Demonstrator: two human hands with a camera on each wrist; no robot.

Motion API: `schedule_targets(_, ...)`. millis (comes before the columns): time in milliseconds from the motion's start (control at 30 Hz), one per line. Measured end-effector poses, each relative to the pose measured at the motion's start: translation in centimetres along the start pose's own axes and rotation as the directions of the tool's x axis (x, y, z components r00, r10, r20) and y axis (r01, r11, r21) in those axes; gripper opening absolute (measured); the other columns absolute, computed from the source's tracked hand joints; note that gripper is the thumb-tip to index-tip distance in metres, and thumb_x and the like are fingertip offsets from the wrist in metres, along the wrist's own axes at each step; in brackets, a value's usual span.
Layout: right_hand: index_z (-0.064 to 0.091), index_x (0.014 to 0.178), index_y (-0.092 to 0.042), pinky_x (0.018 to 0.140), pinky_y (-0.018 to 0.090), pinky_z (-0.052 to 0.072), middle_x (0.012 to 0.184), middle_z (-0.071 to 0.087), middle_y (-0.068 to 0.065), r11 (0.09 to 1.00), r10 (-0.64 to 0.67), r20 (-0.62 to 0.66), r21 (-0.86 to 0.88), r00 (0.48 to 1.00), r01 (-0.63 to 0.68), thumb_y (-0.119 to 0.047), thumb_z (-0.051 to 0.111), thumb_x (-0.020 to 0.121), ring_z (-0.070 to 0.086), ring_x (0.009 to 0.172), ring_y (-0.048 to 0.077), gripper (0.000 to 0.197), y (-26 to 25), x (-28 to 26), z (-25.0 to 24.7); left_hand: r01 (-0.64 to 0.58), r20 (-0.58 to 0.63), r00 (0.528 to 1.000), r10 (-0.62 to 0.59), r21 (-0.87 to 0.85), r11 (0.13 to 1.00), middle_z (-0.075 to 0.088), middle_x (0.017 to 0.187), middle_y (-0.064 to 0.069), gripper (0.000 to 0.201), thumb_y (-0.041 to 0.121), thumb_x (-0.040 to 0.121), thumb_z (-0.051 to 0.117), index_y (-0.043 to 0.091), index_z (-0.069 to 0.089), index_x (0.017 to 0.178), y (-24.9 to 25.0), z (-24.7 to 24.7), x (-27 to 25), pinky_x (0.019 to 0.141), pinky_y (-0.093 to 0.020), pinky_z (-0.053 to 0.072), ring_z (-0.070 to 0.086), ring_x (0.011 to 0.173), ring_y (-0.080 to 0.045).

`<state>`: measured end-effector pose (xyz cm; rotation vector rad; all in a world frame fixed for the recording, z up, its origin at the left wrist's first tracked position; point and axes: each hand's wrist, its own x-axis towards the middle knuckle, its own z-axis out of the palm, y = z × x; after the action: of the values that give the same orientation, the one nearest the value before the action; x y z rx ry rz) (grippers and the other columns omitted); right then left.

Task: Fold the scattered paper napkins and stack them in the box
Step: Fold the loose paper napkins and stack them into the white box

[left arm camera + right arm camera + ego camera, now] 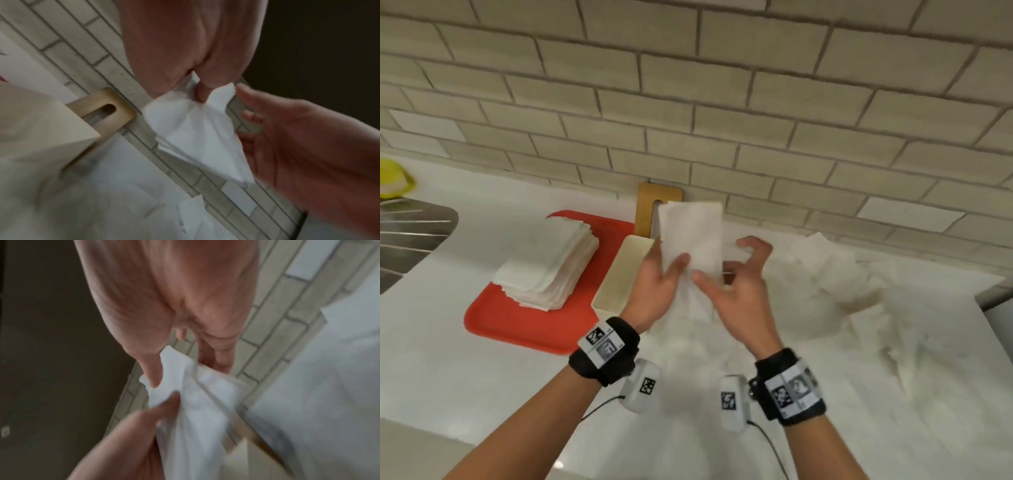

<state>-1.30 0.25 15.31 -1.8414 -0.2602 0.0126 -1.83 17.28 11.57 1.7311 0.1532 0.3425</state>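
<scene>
A white paper napkin [691,236] stands upright in the air between both hands, above the counter. My left hand [671,263] pinches its lower left part, thumb on the front. My right hand [722,267] holds its right side, thumb on the front and fingers curled behind. The left wrist view shows the left hand [200,91] pinching the crumpled napkin [195,133]. In the right wrist view the right hand [180,373] has the napkin [201,402] between thumb and fingers. The cream box [619,277] stands just left of my hands, and its inside looks bare.
A stack of folded napkins [548,263] lies on a red tray [524,325] at the left. Loose unfolded napkins [842,281] cover the counter at the right. A wooden lid with a slot [657,202] leans on the tiled wall. A steel sink drainer [410,233] is far left.
</scene>
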Motion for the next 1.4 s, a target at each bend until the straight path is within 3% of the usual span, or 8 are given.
schedule_targets(233,0.031,0.120,-0.025,0.058,0.023,0.057,0.108,0.061,0.007,0.971,0.208,0.056,0.109,0.977,-0.213,0.002,0.056,0.104,0.077,0.063,0.016,0.040,3.1,0.2,14.4,0.266,-0.006,0.960,-0.278,0.315,0.911,0.056,0.137,0.002,0.067,0.030,0.103,0.069,0.007,0.033,0.154,-5.6,-9.8,5.0,0.093,-0.031,0.048,0.061,0.120,-0.020)
schedule_targets(433,0.044,0.121,-0.007,0.071,0.032,0.047,0.094,0.064,0.009,0.926,0.135,-0.172,-0.328,0.976,-0.186,0.003,0.048,0.094,0.062,0.079,0.026,0.029,8.5,3.4,13.6,0.189,0.178,0.883,-0.435,0.713,0.675,0.064,0.117,-0.015,0.070,-0.003,0.103,0.052,0.008,0.009,0.157,-9.4,-9.9,6.5,0.080,-0.032,0.049,0.068,0.089,-0.029)
schedule_targets(600,0.037,0.146,-0.045,0.110,0.050,0.043,0.159,0.035,-0.003,0.776,0.366,0.401,-0.629,0.839,-0.038,0.006,0.056,0.075,0.042,0.135,0.034,0.090,13.7,5.3,11.4,-0.013,0.345,0.781,-0.520,0.842,0.540,0.058,0.132,-0.017,0.057,-0.003,0.099,0.054,0.010,0.032,0.150,-11.8,-8.4,7.7,0.082,-0.034,0.044,0.060,0.103,-0.030)
schedule_targets(733,0.019,0.149,-0.052,0.111,0.048,0.031,0.157,0.042,-0.013,0.753,0.443,0.421,-0.654,0.791,-0.074,-0.016,0.077,0.072,0.029,0.147,0.029,0.103,14.5,6.0,11.6,-0.016,0.343,0.760,-0.553,0.860,0.510,0.057,0.127,-0.014,0.042,0.010,0.102,0.060,0.013,0.045,0.141,-13.2,-8.3,8.0,0.085,-0.035,0.047,0.061,0.112,-0.033)
schedule_targets(933,0.041,0.158,-0.031,0.115,0.045,0.031,0.150,0.060,-0.001,0.731,0.447,0.406,-0.679,0.797,-0.065,-0.053,0.081,0.088,0.044,0.146,0.029,0.084,13.2,5.8,11.8,-0.054,0.334,0.910,-0.245,0.683,0.728,0.054,0.134,-0.007,0.034,0.036,0.106,0.062,0.019,0.056,0.135,-10.5,-9.9,6.0,0.092,-0.031,0.043,0.061,0.117,-0.026)
schedule_targets(1033,0.073,0.133,-0.023,0.108,0.038,0.054,0.129,0.077,-0.007,0.929,0.313,0.335,-0.305,0.889,-0.212,-0.050,0.083,0.091,0.071,0.122,0.014,0.051,10.4,4.5,9.3,0.010,0.420,0.890,-0.176,0.369,0.929,0.058,0.144,0.012,0.057,0.066,0.098,0.062,0.029,0.053,0.142,-7.7,-11.2,4.0,0.106,-0.025,0.044,0.057,0.131,-0.006)
schedule_targets(1200,0.073,0.128,-0.019,0.098,0.039,0.062,0.120,0.080,-0.003,0.964,0.184,0.217,0.153,0.959,-0.219,-0.031,0.084,0.094,0.076,0.113,0.016,0.038,5.4,4.9,8.0,0.167,0.422,0.882,-0.209,0.133,0.977,0.072,0.128,0.015,0.055,0.029,0.094,0.083,0.027,0.055,0.142,-5.6,-10.2,2.6,0.097,-0.021,0.058,0.070,0.117,-0.002)
schedule_targets(1400,0.055,0.137,-0.034,0.109,0.037,0.047,0.147,0.057,-0.007,0.788,0.297,0.351,-0.615,0.888,-0.021,-0.006,0.072,0.087,0.053,0.140,0.023,0.060,11.4,10.2,3.5,0.163,0.204,0.941,-0.270,0.425,0.890,0.069,0.128,-0.003,0.030,0.013,0.110,0.053,0.022,0.056,0.139,-7.8,-10.4,6.1,0.091,-0.033,0.051,0.067,0.114,-0.023)
